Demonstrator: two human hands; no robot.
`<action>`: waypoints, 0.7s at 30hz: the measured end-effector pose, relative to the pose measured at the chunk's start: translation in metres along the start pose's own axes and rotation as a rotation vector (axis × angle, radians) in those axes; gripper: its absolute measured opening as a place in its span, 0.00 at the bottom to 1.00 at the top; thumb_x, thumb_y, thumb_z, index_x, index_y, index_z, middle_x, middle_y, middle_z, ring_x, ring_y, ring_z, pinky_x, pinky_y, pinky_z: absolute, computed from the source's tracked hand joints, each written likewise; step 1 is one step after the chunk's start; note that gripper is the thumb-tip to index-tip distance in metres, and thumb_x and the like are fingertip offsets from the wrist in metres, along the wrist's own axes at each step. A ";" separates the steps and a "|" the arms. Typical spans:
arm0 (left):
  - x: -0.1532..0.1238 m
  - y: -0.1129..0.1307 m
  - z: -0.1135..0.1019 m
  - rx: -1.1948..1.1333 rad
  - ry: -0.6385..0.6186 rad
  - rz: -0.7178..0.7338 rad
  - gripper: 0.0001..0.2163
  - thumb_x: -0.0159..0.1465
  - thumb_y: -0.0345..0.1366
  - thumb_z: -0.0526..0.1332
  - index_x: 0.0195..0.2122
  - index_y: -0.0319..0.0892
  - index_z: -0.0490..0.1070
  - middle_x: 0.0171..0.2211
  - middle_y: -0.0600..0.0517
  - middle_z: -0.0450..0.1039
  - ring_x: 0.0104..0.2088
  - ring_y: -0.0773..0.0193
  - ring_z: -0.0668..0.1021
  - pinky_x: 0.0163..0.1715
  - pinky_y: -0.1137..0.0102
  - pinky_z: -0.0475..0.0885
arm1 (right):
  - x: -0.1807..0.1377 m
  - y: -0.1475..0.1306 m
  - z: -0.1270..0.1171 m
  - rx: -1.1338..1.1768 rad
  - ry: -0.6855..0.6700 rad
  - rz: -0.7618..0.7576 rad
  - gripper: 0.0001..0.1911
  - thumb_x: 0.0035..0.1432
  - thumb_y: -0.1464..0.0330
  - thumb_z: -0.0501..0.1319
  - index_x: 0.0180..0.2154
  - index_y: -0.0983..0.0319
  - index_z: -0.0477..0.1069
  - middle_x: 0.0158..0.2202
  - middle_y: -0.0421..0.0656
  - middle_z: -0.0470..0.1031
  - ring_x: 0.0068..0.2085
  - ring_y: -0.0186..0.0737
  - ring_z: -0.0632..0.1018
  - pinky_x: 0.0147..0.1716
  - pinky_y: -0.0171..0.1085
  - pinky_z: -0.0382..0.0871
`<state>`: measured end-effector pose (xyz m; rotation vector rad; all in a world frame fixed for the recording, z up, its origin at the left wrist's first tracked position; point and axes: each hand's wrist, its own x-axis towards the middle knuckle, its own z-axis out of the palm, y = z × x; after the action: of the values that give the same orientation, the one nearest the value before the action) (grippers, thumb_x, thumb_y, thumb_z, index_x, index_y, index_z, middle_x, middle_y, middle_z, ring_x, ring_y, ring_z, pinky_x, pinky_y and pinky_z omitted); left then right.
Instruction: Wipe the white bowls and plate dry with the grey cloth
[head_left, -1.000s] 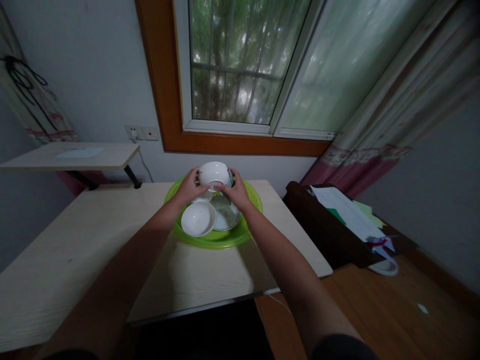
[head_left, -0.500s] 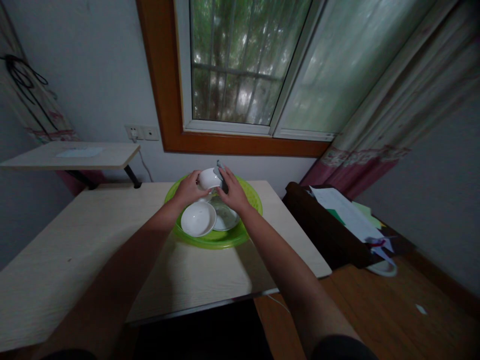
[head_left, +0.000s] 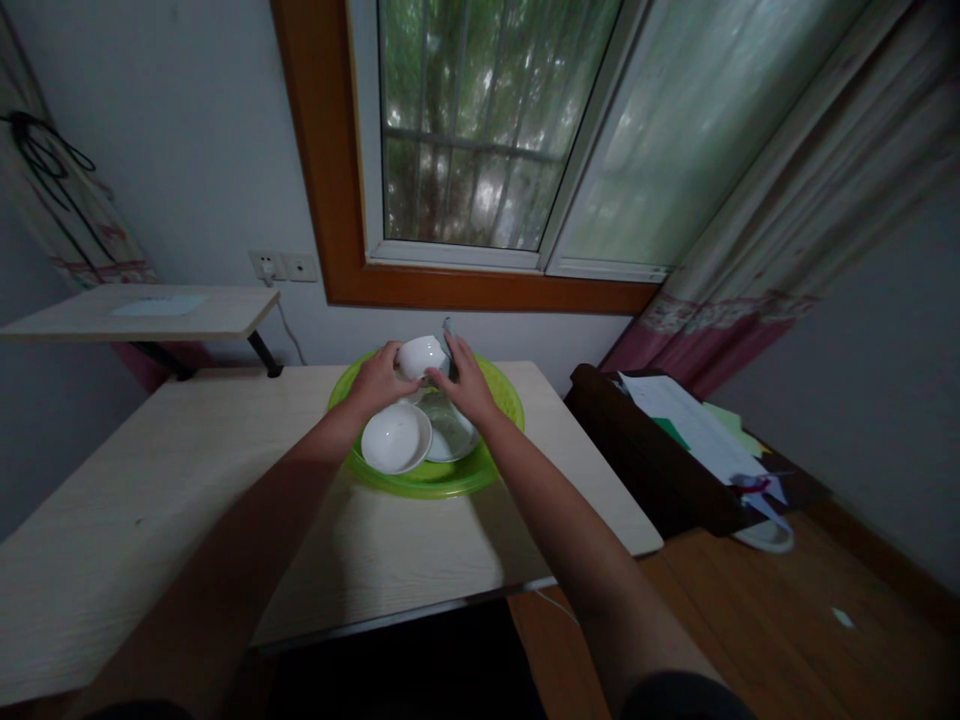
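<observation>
White bowl [head_left: 421, 357] held between two hands over a green basin [head_left: 431, 490]

From the head camera, the bowl is raised above the basin's far half, its glossy outside seeming to face the wearer. For steady handling, the left hand [head_left: 377, 380] should bear the weight while the right hand [head_left: 470, 385] works with light, even pressure; staying over the basin seems wise, since smooth china could slip.

The left hand is curved narrowly round the bowl's left side, thumb low on the near side. The right hand is half-curled, fingers fairly straight, holding what looks like a grey cloth [head_left: 448, 344] against the opposite side; the thumb's exact contact is unclear. Below, a second white bowl [head_left: 396, 440] sits beside a clear-looking dish [head_left: 450, 430] in the basin.
</observation>
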<state>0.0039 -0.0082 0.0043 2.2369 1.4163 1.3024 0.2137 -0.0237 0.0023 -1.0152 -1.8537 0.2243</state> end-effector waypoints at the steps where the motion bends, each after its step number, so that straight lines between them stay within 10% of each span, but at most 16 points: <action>1: 0.001 -0.003 0.001 -0.034 0.001 -0.010 0.26 0.51 0.45 0.73 0.49 0.45 0.69 0.45 0.46 0.79 0.42 0.54 0.81 0.42 0.63 0.77 | 0.001 0.005 -0.001 0.044 0.014 0.057 0.44 0.61 0.52 0.67 0.71 0.59 0.56 0.72 0.54 0.59 0.72 0.55 0.62 0.71 0.57 0.56; 10: 0.004 -0.021 0.014 -0.387 -0.055 -0.089 0.32 0.50 0.42 0.74 0.52 0.43 0.63 0.50 0.41 0.77 0.47 0.54 0.83 0.45 0.61 0.79 | 0.001 0.010 -0.002 0.170 0.068 0.228 0.47 0.48 0.56 0.76 0.66 0.61 0.63 0.63 0.53 0.72 0.61 0.55 0.74 0.63 0.53 0.66; 21: 0.000 -0.003 0.001 -0.109 -0.035 0.052 0.29 0.52 0.38 0.73 0.55 0.46 0.66 0.54 0.45 0.74 0.53 0.54 0.78 0.51 0.61 0.76 | 0.003 0.011 -0.002 0.001 0.056 0.038 0.47 0.52 0.58 0.75 0.68 0.60 0.60 0.66 0.56 0.68 0.66 0.58 0.69 0.68 0.57 0.61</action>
<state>0.0032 -0.0065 0.0019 2.2277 1.2520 1.3167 0.2209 -0.0151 -0.0006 -1.0470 -1.7847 0.2168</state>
